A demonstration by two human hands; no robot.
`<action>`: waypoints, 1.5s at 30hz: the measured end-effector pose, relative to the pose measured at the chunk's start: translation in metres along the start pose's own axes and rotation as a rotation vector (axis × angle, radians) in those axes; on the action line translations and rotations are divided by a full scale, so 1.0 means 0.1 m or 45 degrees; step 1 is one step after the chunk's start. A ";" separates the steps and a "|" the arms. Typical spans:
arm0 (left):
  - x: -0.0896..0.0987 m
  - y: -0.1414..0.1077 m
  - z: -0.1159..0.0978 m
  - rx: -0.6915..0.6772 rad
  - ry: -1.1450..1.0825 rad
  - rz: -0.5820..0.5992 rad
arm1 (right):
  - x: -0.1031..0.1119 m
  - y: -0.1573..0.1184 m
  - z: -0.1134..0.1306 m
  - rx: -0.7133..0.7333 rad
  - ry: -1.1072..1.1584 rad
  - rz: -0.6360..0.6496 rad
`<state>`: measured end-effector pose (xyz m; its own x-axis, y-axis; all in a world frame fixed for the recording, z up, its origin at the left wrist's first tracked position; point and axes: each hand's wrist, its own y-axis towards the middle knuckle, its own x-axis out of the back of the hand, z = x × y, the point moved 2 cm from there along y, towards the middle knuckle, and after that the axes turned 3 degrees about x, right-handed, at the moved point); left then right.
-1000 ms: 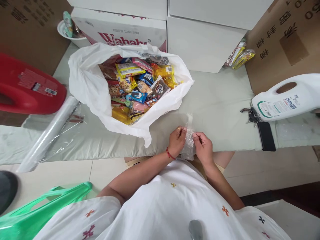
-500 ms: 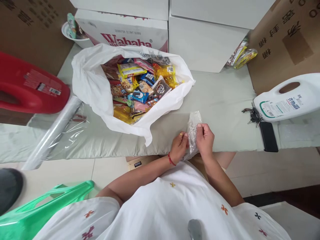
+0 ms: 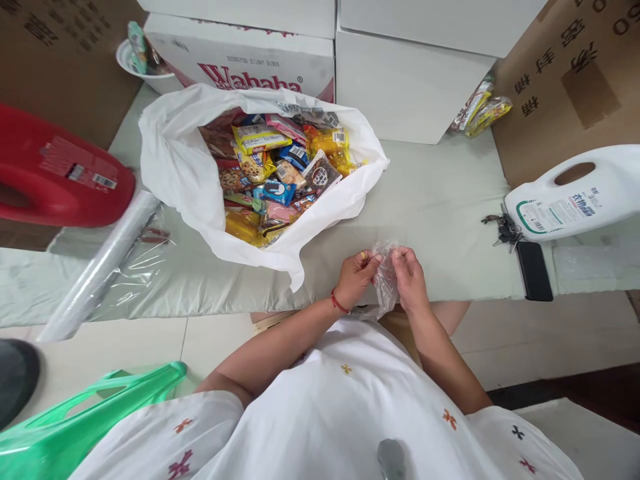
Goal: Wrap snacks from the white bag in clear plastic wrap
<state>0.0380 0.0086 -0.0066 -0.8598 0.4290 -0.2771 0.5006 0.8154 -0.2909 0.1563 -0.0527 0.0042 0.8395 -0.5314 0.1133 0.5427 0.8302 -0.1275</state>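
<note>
A crumpled clear plastic bag (image 3: 386, 283) hangs between my two hands at the table's front edge. My left hand (image 3: 356, 277) pinches its upper left side, fingers closed. On the other side my right hand (image 3: 411, 277) grips the upper right part between thumb and fingers. Ahead and to the left stands a white plastic bag (image 3: 185, 180), its mouth spread wide. Small wrapped snacks (image 3: 277, 191) in several colours fill it; neither hand touches them.
A red jug (image 3: 65, 167) and a roll of clear plastic (image 3: 100, 267) lie at the left. On the right are a white detergent bottle (image 3: 575, 193), keys (image 3: 507, 230) and a black phone (image 3: 534, 270). White boxes (image 3: 410, 87) line the back. A green stool (image 3: 100, 420) stands below left.
The clear bag's upper end has come down and bunched between my fingers. My hands have drawn closer together near its top.
</note>
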 end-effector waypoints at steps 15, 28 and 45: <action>0.19 -0.06 -0.01 0.244 -0.253 -0.013 | 0.07 0.04 0.09 0.115 -0.202 -0.133; 0.13 -0.07 -0.07 0.100 -0.262 0.022 | 0.16 -0.05 0.22 0.417 -0.493 -0.304; 0.35 0.01 -0.16 0.241 -0.375 -0.062 | 0.26 0.10 0.18 -0.034 0.199 -0.197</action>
<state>0.0073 0.0305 -0.0017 -0.8308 0.2380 -0.5031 0.4932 0.7336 -0.4674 0.1829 -0.0556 0.0232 0.7387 -0.6738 -0.0204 0.6644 0.7328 -0.1469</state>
